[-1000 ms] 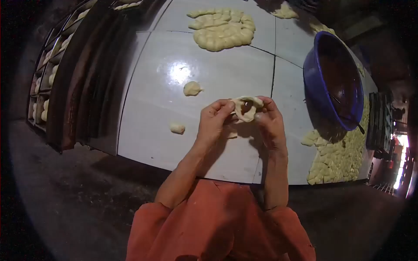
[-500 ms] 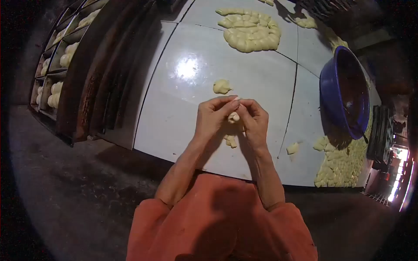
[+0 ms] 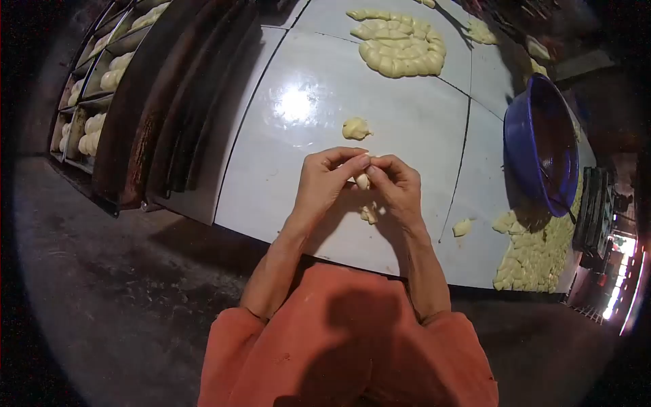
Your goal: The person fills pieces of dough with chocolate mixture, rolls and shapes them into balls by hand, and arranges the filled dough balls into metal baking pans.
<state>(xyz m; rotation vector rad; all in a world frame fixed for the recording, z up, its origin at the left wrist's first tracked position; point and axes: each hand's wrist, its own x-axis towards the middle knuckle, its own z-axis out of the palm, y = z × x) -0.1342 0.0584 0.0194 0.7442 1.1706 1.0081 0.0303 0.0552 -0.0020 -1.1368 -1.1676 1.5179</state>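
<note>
Between the fingertips of both hands is a small piece of pale dough (image 3: 363,181), held just above the white tabletop (image 3: 285,183). My left hand (image 3: 323,178) pinches it from the left, thumb and fingers pressed together. My right hand (image 3: 397,184) grips it from the other side, the two thumbs almost meeting. Fingers cover part of the dough. Just beyond the hands lies a rounded dough lump (image 3: 354,128) with a thin tail at its right. Nearer my body, some small dough scraps (image 3: 369,214) rest on the table between my wrists.
Rows of dough pieces (image 3: 403,54) lie at the far side. On the right stands a purple basin (image 3: 519,146), with many flat dough pieces (image 3: 532,261) below it and one single piece (image 3: 462,227) beside them. Dark trays (image 3: 146,108) and a rack of dough (image 3: 95,125) stand left.
The view has shifted slightly, so the table and its contents sit a little further right. Both hands still pinch the dough, with the fingers slightly repositioned.
</note>
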